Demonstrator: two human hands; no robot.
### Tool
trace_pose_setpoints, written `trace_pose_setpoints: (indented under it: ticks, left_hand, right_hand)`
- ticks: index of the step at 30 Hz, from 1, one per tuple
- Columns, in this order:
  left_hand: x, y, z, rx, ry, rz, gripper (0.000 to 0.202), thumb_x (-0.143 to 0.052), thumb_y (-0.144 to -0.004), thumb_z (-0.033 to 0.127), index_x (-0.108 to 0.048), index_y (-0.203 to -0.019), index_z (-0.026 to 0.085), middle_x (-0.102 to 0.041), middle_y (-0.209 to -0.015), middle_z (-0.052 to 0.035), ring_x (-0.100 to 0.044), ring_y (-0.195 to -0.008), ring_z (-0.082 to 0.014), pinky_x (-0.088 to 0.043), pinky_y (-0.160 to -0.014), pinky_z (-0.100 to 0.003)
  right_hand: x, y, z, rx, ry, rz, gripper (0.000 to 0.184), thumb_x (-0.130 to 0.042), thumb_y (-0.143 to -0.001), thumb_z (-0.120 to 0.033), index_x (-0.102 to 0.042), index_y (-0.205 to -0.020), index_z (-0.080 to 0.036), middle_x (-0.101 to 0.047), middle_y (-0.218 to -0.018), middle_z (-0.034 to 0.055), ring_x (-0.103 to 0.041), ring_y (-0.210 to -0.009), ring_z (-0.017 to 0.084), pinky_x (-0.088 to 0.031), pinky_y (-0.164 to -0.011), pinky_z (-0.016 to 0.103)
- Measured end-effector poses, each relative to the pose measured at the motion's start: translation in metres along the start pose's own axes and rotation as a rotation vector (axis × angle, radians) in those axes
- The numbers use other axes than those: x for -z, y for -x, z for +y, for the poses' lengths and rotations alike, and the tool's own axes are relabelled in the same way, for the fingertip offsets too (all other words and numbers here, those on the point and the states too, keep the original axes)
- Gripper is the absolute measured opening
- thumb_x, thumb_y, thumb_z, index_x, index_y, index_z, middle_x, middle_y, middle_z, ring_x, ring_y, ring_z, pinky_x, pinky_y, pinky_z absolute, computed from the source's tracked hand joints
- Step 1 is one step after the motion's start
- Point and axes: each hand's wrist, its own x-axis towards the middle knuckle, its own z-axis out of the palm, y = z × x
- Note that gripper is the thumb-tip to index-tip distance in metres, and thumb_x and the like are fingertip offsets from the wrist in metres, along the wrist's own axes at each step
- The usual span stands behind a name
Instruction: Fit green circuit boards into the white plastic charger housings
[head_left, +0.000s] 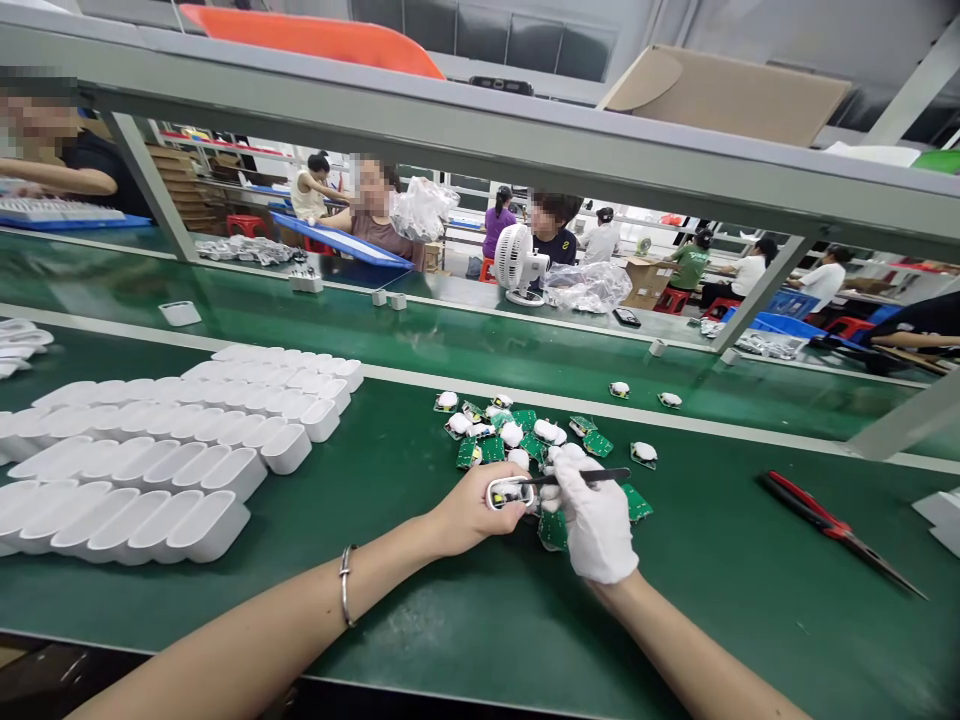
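Observation:
My bare left hand [469, 510] is closed round a small white oval housing [495, 488], its open end facing me. Inside the housing, electronic parts with a yellow piece show. In its white glove, my right hand [596, 515] pinches dark tweezers [611, 475], whose tip reaches the housing's opening. Just beyond and partly beneath my hands lies a heap of green circuit boards [525, 420], several carrying white blobs. Whether the tweezers' tip grips anything inside the housing is too small to tell.
Rows of white oval housings [217, 510] stand at the left. Red-handled pliers [832, 520] lie at the right. A conveyor belt [450, 335] carries a few boards and white pieces past the table. Above runs a shelf beam [480, 120]; a white fan [517, 262] and co-workers are beyond.

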Motion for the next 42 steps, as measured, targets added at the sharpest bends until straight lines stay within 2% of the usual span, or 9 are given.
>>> trace_pose_setpoints:
  ticks: [9, 13, 18, 25, 31, 34, 37, 39, 42]
  left_hand:
    - [-0.001, 0.000, -0.007, -0.005, 0.096, 0.005, 0.025, -0.061, -0.075, 0.035, -0.055, -0.081, 0.012, -0.047, -0.069, 0.0007, -0.037, -0.061, -0.0086, -0.028, -0.055, -0.022]
    - [-0.001, 0.000, -0.009, -0.007, 0.056, 0.007, 0.023, -0.060, -0.074, 0.033, -0.057, -0.083, 0.012, -0.049, -0.071, 0.0000, -0.039, -0.063, -0.0097, -0.031, -0.057, -0.022]
    - [0.000, -0.001, -0.007, 0.018, -0.027, -0.006, 0.017, -0.058, -0.072, 0.028, -0.056, -0.079, 0.014, -0.048, -0.069, 0.0011, -0.039, -0.061, -0.0094, -0.031, -0.055, -0.022]
    - [-0.007, 0.001, -0.004, 0.021, -0.017, 0.015, 0.016, -0.057, -0.071, 0.027, -0.055, -0.078, 0.013, -0.047, -0.071, 0.0010, -0.038, -0.062, -0.0095, -0.031, -0.057, -0.023]
    - [-0.005, 0.002, 0.003, -0.028, -0.104, 0.036, 0.017, -0.056, -0.071, 0.024, -0.058, -0.085, 0.015, -0.053, -0.076, 0.0004, -0.042, -0.064, -0.0103, -0.034, -0.059, -0.023]
    - [0.003, 0.001, 0.005, -0.056, -0.127, 0.107, 0.032, -0.057, -0.075, 0.032, -0.059, -0.104, 0.017, -0.056, -0.091, -0.0028, -0.047, -0.073, -0.0130, -0.038, -0.064, -0.024]
    - [0.008, 0.001, 0.003, 0.027, -0.033, 0.159, 0.047, -0.052, -0.082, 0.043, -0.049, -0.125, 0.024, -0.052, -0.109, -0.0050, -0.046, -0.066, -0.0094, -0.037, -0.055, -0.021]
    - [0.007, 0.002, 0.002, 0.100, 0.069, 0.174, 0.052, -0.044, -0.086, 0.049, -0.038, -0.134, 0.029, -0.047, -0.120, -0.0058, -0.044, -0.059, -0.0059, -0.033, -0.048, -0.018]
    - [0.002, 0.003, 0.001, 0.136, 0.216, 0.174, 0.058, -0.030, -0.090, 0.059, -0.020, -0.142, 0.036, -0.040, -0.132, -0.0086, -0.045, -0.056, -0.0044, -0.030, -0.043, -0.017]
  right_hand:
    - [-0.008, 0.002, 0.004, -0.051, -0.134, -0.013, 0.038, -0.083, -0.059, -0.043, -0.061, -0.074, -0.016, -0.060, -0.064, -0.0027, -0.053, -0.050, 0.009, -0.047, -0.046, 0.023]
    - [-0.005, 0.001, 0.006, -0.008, -0.022, -0.093, 0.034, -0.078, -0.066, -0.044, -0.061, -0.074, -0.016, -0.059, -0.064, -0.0025, -0.050, -0.048, 0.008, -0.044, -0.045, 0.021]
    - [0.000, 0.001, -0.004, 0.075, 0.175, -0.042, 0.036, -0.075, -0.068, -0.048, -0.061, -0.072, -0.016, -0.059, -0.064, -0.0013, -0.051, -0.047, 0.009, -0.045, -0.045, 0.024]
    - [-0.012, 0.013, -0.014, 0.083, 0.155, -0.093, 0.035, -0.074, -0.067, -0.050, -0.058, -0.066, -0.018, -0.060, -0.059, -0.0011, -0.053, -0.045, 0.011, -0.047, -0.046, 0.026]
    - [0.010, -0.004, -0.024, 0.006, 0.279, -0.065, 0.037, -0.055, -0.080, -0.057, -0.054, -0.083, -0.021, -0.050, -0.047, -0.0065, -0.041, -0.034, 0.010, -0.030, -0.033, 0.022]
    - [0.026, -0.019, -0.032, 0.050, 0.726, -0.176, 0.034, -0.053, -0.081, -0.054, -0.061, -0.088, -0.022, -0.056, -0.056, -0.0023, -0.050, -0.046, 0.014, -0.038, -0.043, 0.026]
    - [0.027, -0.018, -0.040, 0.182, 1.164, -0.208, 0.032, -0.054, -0.082, -0.050, -0.067, -0.096, -0.025, -0.066, -0.081, 0.0056, -0.062, -0.072, 0.023, -0.047, -0.064, 0.034]
    - [0.018, -0.006, -0.042, 0.381, 1.165, -0.222, 0.040, -0.056, -0.083, -0.048, -0.061, -0.117, -0.028, -0.064, -0.107, 0.0088, -0.062, -0.093, 0.028, -0.049, -0.077, 0.040]
    - [-0.007, 0.013, -0.038, 0.537, 0.905, -0.555, 0.049, -0.063, -0.080, -0.037, -0.054, -0.128, -0.029, -0.055, -0.126, 0.0073, -0.059, -0.104, 0.024, -0.050, -0.086, 0.036]
